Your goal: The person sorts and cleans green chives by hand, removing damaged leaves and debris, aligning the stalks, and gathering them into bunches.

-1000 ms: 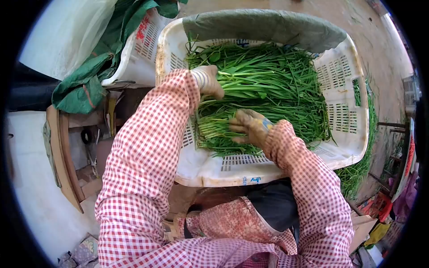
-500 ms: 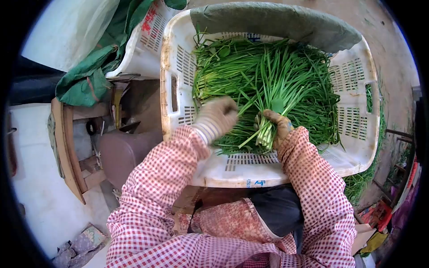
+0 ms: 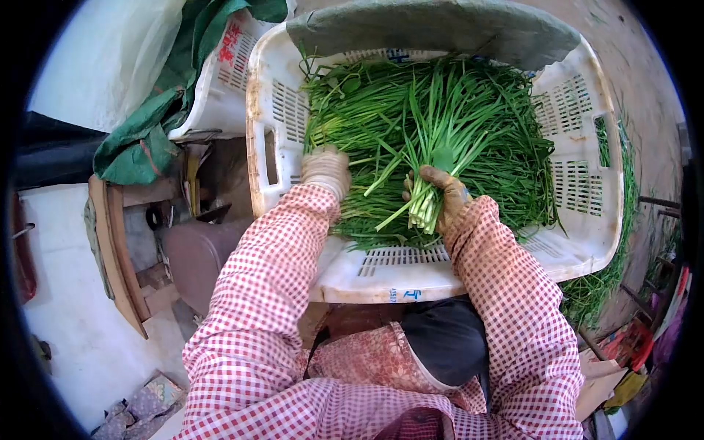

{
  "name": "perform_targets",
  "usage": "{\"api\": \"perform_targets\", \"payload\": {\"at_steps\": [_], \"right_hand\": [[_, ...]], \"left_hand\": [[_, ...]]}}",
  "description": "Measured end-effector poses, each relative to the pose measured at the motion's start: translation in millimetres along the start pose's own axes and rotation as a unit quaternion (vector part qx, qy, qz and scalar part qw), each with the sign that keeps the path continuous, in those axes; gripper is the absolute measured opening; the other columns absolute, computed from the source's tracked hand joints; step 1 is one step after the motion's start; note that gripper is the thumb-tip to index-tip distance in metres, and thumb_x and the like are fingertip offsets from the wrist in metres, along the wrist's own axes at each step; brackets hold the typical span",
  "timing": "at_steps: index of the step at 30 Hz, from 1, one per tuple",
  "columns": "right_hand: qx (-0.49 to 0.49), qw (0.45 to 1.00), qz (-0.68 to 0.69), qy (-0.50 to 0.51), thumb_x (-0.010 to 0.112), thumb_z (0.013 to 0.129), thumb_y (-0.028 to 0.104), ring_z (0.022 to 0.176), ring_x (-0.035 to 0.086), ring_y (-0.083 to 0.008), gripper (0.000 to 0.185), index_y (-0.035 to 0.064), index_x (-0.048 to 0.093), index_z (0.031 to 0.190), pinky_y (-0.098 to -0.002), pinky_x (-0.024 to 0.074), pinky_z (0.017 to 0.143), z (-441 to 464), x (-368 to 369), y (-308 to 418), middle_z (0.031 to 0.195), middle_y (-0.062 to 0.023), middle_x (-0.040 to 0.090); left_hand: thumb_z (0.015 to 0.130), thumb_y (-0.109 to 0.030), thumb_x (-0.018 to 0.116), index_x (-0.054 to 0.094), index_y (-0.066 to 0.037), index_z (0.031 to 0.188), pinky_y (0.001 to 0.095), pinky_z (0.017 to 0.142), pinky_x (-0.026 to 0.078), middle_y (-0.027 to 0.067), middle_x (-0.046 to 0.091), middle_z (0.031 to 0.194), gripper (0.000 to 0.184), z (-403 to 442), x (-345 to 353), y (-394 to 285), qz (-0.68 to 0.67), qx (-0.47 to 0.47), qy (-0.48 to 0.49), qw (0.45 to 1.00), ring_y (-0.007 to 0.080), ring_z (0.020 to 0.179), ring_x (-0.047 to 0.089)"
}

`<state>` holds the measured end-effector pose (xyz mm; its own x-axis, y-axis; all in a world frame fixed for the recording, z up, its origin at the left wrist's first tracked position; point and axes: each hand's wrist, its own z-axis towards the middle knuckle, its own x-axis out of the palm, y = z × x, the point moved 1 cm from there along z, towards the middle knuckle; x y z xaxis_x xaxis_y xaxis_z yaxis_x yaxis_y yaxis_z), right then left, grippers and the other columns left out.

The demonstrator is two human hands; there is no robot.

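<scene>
A loose bunch of long, flat green leaves with pale, thick stem ends [image 3: 442,132] stands out above the near middle of a packed crate, its tips fanned away from the wearer and its stems pointing back. The right hand [image 3: 451,194], in a soiled tan work glove, is closed around the stems. No band shows on the bunch, and a few stray stalks [image 3: 385,180] jut from its left side, so the gathering looks partly done: one handful is drawn together, its ends only roughly even.

Far more lies ungathered. A thick heap of similar green leaves [image 3: 352,110] spreads across the crate beneath, by far the larger share. At the heap's left edge rests the left hand [image 3: 326,170], in a pale striped glove; its fingers are turned out of sight, and whether they grip any stalks cannot be told.

Around it all runs the white slotted plastic crate [image 3: 370,293], a grey-green cloth [image 3: 433,29] draped over its far rim. More green blades [image 3: 587,301] lie outside, beyond its right side. At upper left, a dark green sheet [image 3: 139,154] hangs beside a second white plastic crate marked in red [image 3: 242,51].
</scene>
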<state>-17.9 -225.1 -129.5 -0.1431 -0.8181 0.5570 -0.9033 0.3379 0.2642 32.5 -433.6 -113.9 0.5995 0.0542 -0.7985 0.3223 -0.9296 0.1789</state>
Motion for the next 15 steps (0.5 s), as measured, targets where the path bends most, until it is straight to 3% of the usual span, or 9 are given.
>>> {"api": "perform_targets", "payload": {"at_steps": [1, 3, 5, 7, 9, 10, 11, 13, 15], "right_hand": [[-0.001, 1.000, 0.002, 0.002, 0.064, 0.082, 0.007, 0.079, 0.066, -0.0273, 0.023, -0.0013, 0.053, 0.099, -0.0431, 0.0598, 0.068, 2, -1, 1, 0.091, -0.0143, 0.062], [0.016, 1.000, -0.016, 0.013, 0.064, 0.082, 0.008, 0.077, 0.066, -0.0269, 0.022, -0.0016, 0.053, 0.099, -0.0420, 0.0597, 0.068, 4, 0, 1, 0.090, -0.0145, 0.062], [-0.006, 1.000, -0.008, 0.007, 0.064, 0.082, 0.010, 0.076, 0.066, -0.0269, 0.023, -0.0028, 0.054, 0.098, -0.0397, 0.0597, 0.067, 2, 4, -2, 0.087, -0.0147, 0.063], [-0.023, 0.999, -0.022, -0.010, 0.065, 0.081, 0.012, 0.076, 0.067, -0.0263, 0.024, -0.0032, 0.056, 0.097, -0.0379, 0.0597, 0.064, -2, 5, 0, 0.086, -0.0150, 0.064], [0.009, 0.998, -0.055, -0.009, 0.066, 0.079, 0.011, 0.075, 0.067, -0.0241, 0.025, -0.0006, 0.058, 0.099, -0.0375, 0.0594, 0.064, -6, 7, 2, 0.087, -0.0151, 0.065], [-0.001, 0.997, -0.070, -0.028, 0.069, 0.076, 0.014, 0.075, 0.066, -0.0259, 0.036, -0.0022, 0.055, 0.104, -0.0383, 0.0588, 0.064, -2, 4, -3, 0.090, -0.0174, 0.064], [-0.012, 0.995, -0.085, -0.047, 0.071, 0.073, 0.018, 0.076, 0.066, -0.0278, 0.046, -0.0038, 0.053, 0.110, -0.0390, 0.0582, 0.064, 3, 0, -7, 0.093, -0.0196, 0.064], [0.007, 0.991, -0.128, -0.032, 0.074, 0.070, 0.019, 0.082, 0.065, -0.0291, 0.056, -0.0035, 0.049, 0.115, -0.0394, 0.0568, 0.070, 0, -6, 0, 0.104, -0.0209, 0.062], [0.003, 0.989, -0.137, -0.061, 0.075, 0.069, 0.018, 0.081, 0.065, -0.0305, 0.061, -0.0030, 0.047, 0.118, -0.0381, 0.0558, 0.073, -6, -7, 4, 0.107, -0.0201, 0.061]], "left_hand": [[0.083, -0.028, 0.061, 0.062, -0.010, 0.113, 0.0430, 0.092, 0.045, 0.0133, 0.055, 0.123, 0.036, 1, 1, 0, 0.003, 0.000, -0.002, 1.000, 0.0300, 0.113, 0.054], [0.083, -0.025, 0.058, 0.058, -0.006, 0.118, 0.0417, 0.092, 0.045, 0.0156, 0.057, 0.120, 0.039, 3, 11, 0, -0.274, -0.002, 0.037, 0.961, 0.0317, 0.108, 0.057], [0.086, -0.016, 0.049, 0.050, -0.003, 0.127, 0.0397, 0.096, 0.044, 0.0181, 0.056, 0.123, 0.043, -6, 26, -12, -0.348, -0.026, 0.008, 0.937, 0.0319, 0.110, 0.056], [0.086, -0.020, 0.050, 0.047, 0.000, 0.126, 0.0342, 0.090, 0.047, 0.0192, 0.061, 0.108, 0.045, -20, 23, -31, -0.700, -0.099, 0.157, 0.690, 0.0293, 0.101, 0.061], [0.087, -0.017, 0.046, 0.041, 0.000, 0.131, 0.0325, 0.091, 0.048, 0.0201, 0.060, 0.108, 0.047, -29, 20, -44, -0.499, 0.046, 0.102, 0.859, 0.0292, 0.100, 0.061], [0.087, -0.014, 0.043, 0.037, 0.001, 0.134, 0.0321, 0.094, 0.047, 0.0221, 0.056, 0.116, 0.050, -34, 23, -54, -0.567, 0.042, 0.164, 0.806, 0.0307, 0.099, 0.060], [0.088, -0.011, 0.040, 0.035, 0.004, 0.134, 0.0319, 0.094, 0.047, 0.0236, 0.053, 0.122, 0.049, -44, 24, -68, -0.417, 0.089, 0.015, 0.905, 0.0311, 0.099, 0.059], [0.088, -0.010, 0.041, 0.036, 0.007, 0.132, 0.0313, 0.095, 0.046, 0.0245, 0.051, 0.124, 0.047, -62, -6, -82, -0.443, 0.058, 0.116, 0.887, 0.0334, 0.103, 0.057], [0.088, -0.012, 0.049, 0.037, 0.012, 0.126, 0.0372, 0.085, 0.050, 0.0273, 0.056, 0.112, 0.047, -62, -21, -96, -0.264, 0.107, 0.196, 0.938, 0.0317, 0.099, 0.060]]}}
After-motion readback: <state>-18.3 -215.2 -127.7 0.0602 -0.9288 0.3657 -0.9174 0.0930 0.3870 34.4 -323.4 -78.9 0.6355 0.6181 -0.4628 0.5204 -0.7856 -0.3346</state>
